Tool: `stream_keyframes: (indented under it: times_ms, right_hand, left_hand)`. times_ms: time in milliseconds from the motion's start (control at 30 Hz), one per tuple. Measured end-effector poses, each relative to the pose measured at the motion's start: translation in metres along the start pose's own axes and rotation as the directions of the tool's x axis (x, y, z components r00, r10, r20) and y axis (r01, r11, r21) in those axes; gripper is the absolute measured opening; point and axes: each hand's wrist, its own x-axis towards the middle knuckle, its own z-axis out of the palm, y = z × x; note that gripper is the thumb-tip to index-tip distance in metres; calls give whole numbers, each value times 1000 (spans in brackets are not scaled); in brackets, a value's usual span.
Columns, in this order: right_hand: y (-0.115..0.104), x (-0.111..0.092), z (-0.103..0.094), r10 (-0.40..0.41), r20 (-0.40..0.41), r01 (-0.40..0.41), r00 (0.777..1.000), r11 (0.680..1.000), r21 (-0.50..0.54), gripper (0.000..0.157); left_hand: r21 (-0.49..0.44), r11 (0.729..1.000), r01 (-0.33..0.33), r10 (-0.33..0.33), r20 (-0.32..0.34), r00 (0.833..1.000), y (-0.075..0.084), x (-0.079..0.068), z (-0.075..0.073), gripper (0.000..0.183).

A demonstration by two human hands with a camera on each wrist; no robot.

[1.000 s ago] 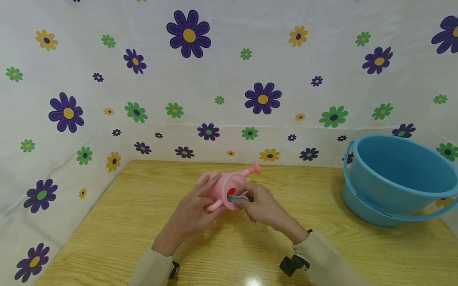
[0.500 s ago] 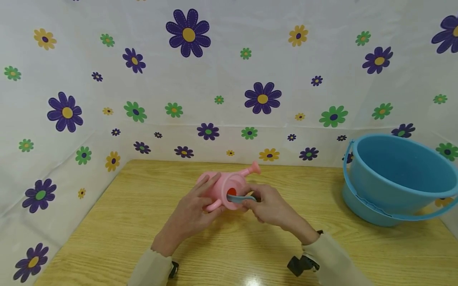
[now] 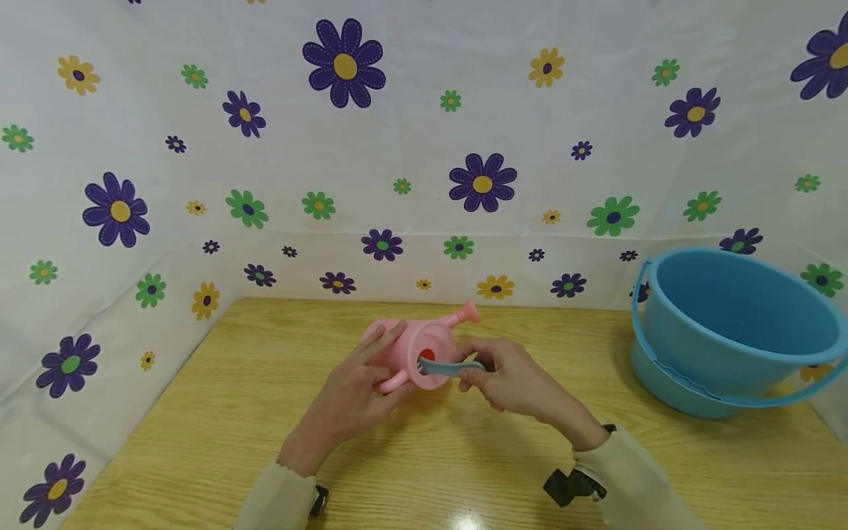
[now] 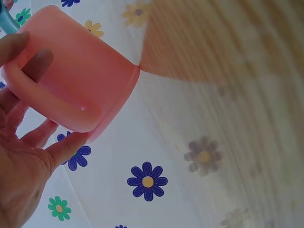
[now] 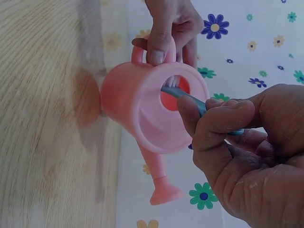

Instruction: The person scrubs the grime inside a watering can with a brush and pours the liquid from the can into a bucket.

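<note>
A pink watering can (image 3: 404, 346) lies tipped on its side, its wide end turned toward the right hand and its spout pointing back right. My left hand (image 3: 361, 383) grips it around the handle (image 5: 137, 55), thumb near the rim and fingers spread over the body. In my right hand (image 3: 513, 379) I pinch the curved end of a blue brush (image 3: 447, 367) between thumb and fingers. Its head, with white bristles (image 5: 173, 81), is at the round opening (image 5: 183, 100) in the can's end. Part of the handle is hidden by the right fingers.
A large blue bucket (image 3: 689, 372) with its handle hanging down stands on the right of the wooden table (image 3: 218, 419). A white flower-printed sheet (image 3: 411, 132) hangs behind and along the left side.
My right hand has drawn back to the right, so more of the brush shows outside the can. The left hand and the watering can have barely moved.
</note>
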Motion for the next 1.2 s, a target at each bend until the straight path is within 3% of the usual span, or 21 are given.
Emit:
stream_keyframes:
  times_ms: [567,867,1200]
  right_hand:
    - [2,9,10,-41,-31,39,999,998,-57,16]
    - [1,20,19,-135,-49,123,990,973,-193,13]
    - [-1,28,26,-159,-51,135,986,940,-314,10]
  left_hand:
    - [0,1000,-19,19,-2,1000,-2,0,1,36]
    - [11,1000,-26,26,-3,1000,-3,-1,1,35]
    - [1,1000,6,-6,10,1000,-1,-1,1,39]
